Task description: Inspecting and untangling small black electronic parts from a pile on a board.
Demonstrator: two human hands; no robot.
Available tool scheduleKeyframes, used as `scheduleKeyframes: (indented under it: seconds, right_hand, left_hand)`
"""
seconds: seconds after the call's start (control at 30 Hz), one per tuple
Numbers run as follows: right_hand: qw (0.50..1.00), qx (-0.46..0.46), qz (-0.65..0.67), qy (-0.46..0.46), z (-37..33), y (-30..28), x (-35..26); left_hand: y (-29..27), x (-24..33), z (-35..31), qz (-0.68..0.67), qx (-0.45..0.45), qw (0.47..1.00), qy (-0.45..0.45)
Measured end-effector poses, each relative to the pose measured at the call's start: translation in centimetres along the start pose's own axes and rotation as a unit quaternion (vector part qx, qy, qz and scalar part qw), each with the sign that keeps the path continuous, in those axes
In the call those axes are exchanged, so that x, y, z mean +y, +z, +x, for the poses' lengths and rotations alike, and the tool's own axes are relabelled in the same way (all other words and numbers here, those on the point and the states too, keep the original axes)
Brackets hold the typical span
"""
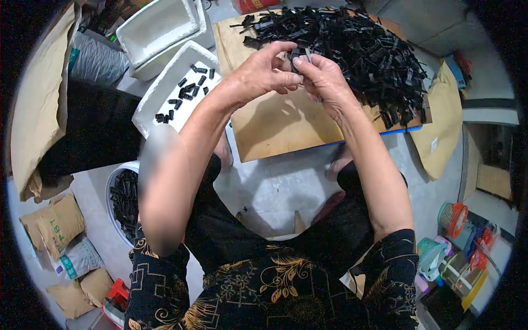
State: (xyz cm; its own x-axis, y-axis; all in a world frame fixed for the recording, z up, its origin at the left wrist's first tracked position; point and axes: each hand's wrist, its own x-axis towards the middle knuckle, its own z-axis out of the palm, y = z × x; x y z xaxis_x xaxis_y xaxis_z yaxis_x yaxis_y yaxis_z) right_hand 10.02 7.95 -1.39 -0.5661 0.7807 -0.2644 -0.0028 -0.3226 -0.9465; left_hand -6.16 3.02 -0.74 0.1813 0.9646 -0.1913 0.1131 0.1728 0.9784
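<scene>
Over the cardboard board [275, 126], your left hand [258, 74] and right hand [324, 82] pinch one small black plastic piece [298, 54] between fingertips, heap [352, 49] close behind for reach, white foam tray [170, 93] alongside catching sorted bits.

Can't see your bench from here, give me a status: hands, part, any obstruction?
Left hand and right hand pinching one small black part. Black parts pile right behind. Nothing blocking.
</scene>
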Motion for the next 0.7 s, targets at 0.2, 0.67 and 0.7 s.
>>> scheduleKeyframes:
  seconds: [0.2,0.67,0.7]
  right_hand:
    - [0.999,-0.007,0.039,0.01,-1.3,-2.2,0.0]
    - [0.998,0.045,-0.006,-0.049,-3.8,-3.9,-0.6]
    - [0.997,0.054,-0.019,-0.047,-3.8,-3.9,-0.7]
  left_hand:
    - [2.7,1.0,1.0,-0.063,0.041,0.997,0.03]
    - [6.0,1.2,2.7,-0.054,0.066,0.995,0.057]
    - [6.3,1.3,2.8,-0.044,0.075,0.995,0.057]
